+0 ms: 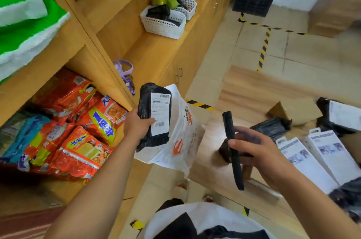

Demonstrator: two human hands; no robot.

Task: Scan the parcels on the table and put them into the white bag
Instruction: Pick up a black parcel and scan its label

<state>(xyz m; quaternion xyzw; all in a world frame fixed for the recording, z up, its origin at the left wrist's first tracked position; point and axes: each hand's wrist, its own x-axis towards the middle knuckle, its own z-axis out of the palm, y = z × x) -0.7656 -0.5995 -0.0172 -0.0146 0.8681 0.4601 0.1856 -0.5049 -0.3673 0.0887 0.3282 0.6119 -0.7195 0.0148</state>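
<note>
My left hand point(136, 125) grips a black parcel point(145, 106) with a white shipping label facing me, held up over the white bag point(181, 137). The bag, printed with orange marks, hangs off the table's left edge, partly behind the parcel. A thin black handheld scanner point(232, 149) is held in my right hand point(259, 152), above the wooden table point(211, 168), its edge towards me. More parcels lie on the table at the right: a black one point(271, 126), a brown carton point(295, 111), another black one with a label point(340, 115) and white boxes point(316, 158).
A wooden shelf unit stands at the left with red snack packs point(78, 137) on its low shelf and white baskets point(164, 22) higher up. A purple item point(125, 74) hangs by the shelf wall. Yellow-black tape marks the tiled floor point(263, 49).
</note>
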